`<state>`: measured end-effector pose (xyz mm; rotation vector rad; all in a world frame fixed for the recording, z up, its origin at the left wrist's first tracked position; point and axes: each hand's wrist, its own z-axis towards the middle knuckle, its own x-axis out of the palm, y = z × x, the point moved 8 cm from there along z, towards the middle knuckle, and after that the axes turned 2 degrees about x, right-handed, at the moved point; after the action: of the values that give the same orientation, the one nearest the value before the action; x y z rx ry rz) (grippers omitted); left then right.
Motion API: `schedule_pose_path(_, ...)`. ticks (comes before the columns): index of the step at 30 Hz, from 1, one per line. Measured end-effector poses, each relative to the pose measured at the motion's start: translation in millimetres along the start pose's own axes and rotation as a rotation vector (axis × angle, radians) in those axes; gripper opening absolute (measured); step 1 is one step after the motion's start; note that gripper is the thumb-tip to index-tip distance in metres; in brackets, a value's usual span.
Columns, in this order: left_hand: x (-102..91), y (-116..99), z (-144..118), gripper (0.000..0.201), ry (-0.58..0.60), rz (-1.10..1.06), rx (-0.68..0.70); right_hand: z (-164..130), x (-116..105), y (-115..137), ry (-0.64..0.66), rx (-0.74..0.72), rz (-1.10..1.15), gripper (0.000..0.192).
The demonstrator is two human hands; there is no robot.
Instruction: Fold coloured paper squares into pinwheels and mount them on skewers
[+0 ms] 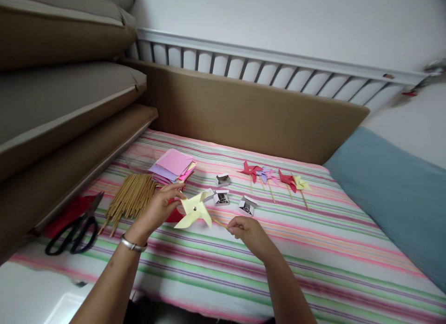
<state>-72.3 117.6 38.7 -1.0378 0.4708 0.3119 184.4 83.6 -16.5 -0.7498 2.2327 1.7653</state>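
A pale yellow paper pinwheel [194, 211] with a pin at its centre hovers just above the striped cloth. My left hand [160, 208], with a silver bangle on the wrist, touches its paper blades from the left. My right hand [248, 233] pinches the far end of its thin wooden stick [219, 222]. A red paper piece lies under my left hand.
A pile of wooden sticks [131, 198], a stack of coloured paper squares [173, 166] and black scissors [75, 231] lie to the left. Three small silvery boxes [222, 197] and several finished pinwheels [275, 179] lie beyond. Brown cushions border the left and back; a blue pad lies on the right.
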Motion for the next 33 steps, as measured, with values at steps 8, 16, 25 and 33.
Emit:
schedule_pose_path(8, -0.2, -3.1, 0.5, 0.008, -0.007, -0.010, -0.012, 2.6, -3.6, 2.4, -0.038, 0.024, 0.102, 0.011)
schedule_pose_path(16, -6.0, -11.0, -0.9, 0.014, -0.069, -0.018, 0.064, 2.6, -8.6, 0.0, -0.040, -0.006, 0.054, 0.011)
schedule_pose_path(25, -4.0, -12.1, 0.8, 0.011, -0.096, -0.035, 0.073, 3.7, -19.5, 2.8, -0.137, 0.015, 0.019, 0.014)
schedule_pose_path(33, 5.1, -21.2, -0.5, 0.005, -0.068, 0.036, 0.085, 8.2, -21.7, -5.6, -0.211, 0.018, 0.072, 0.018)
